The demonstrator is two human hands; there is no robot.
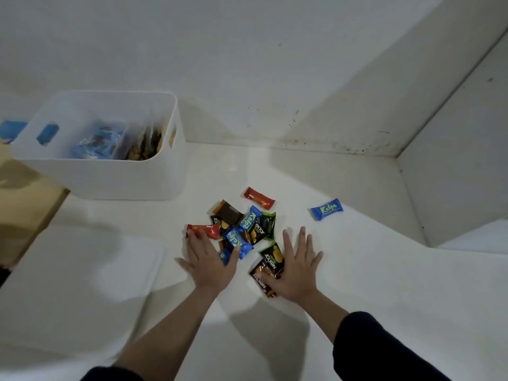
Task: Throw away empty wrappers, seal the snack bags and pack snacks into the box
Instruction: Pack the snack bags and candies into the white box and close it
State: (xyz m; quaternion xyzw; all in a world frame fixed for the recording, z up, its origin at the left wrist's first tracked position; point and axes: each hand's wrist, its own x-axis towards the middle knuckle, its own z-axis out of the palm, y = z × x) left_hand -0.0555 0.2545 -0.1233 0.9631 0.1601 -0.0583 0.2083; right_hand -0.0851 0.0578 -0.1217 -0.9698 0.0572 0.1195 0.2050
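Note:
A heap of small snack packs (pixel 244 229) lies on the white counter: blue Kalpa, black-and-green Nextar, brown and red ones. My left hand (pixel 209 259) lies flat with spread fingers on the heap's left side, fingertips on a red pack (pixel 210 229). My right hand (pixel 298 268) rests flat on the right side, its thumb on a brown Nextar pack (pixel 261 273). One red pack (pixel 259 198) and one blue Kalpa pack (pixel 326 209) lie apart. The white box (pixel 110 174) at the back left holds sealed bags.
A white lid-like sheet (pixel 82 284) lies on the counter left of my hands. White walls close the corner behind and to the right. The counter's left edge drops to a tan floor (pixel 24 199). A blue object (pixel 12 129) shows behind the box.

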